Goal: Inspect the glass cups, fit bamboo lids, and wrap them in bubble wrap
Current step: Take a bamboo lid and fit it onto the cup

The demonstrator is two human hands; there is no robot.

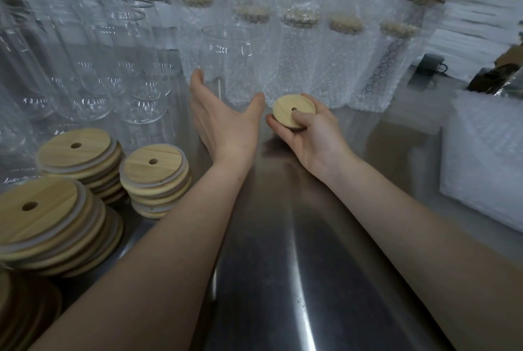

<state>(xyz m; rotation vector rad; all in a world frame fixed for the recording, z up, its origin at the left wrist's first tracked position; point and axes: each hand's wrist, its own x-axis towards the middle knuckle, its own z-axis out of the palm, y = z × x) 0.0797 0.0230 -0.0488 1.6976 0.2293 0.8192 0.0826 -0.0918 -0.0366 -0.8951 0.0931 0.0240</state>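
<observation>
1. Closest in, two bare forearms stretch forward over a shiny steel table [283, 280].
2. At the near left, several stacks of bamboo lids [152, 165] sit on the table. Each lid is round, with a small hole in its top and a pale ring round its edge.
3. At the near right lies a pile of bubble wrap sheets [481, 169].
4. Further out, in the middle, the left hand [223, 124] is spread wide with straight fingers and the thumb out to the side, and it holds nothing. Its fingertips are near the foot of a bare glass cup [226, 50]; whether they touch it cannot be told.
5. Just beside it, the right hand [311, 132] grips a single bamboo lid [293, 110]. The fingers curl underneath, and the thumb presses on top next to the hole. The lid is tilted and held above the table, just in front of the wrapped cups.
6. Behind the hands stands a row of wrapped cups [297, 67], upright in bubble wrap with lids fitted. The bare glass cup stands among them, with no lid.
7. To the left, many unwrapped glasses [141, 81] stand close together.
8. Far right, a dark mug [430, 66] sits on the table, with white sheets [481, 19] piled behind it.
</observation>
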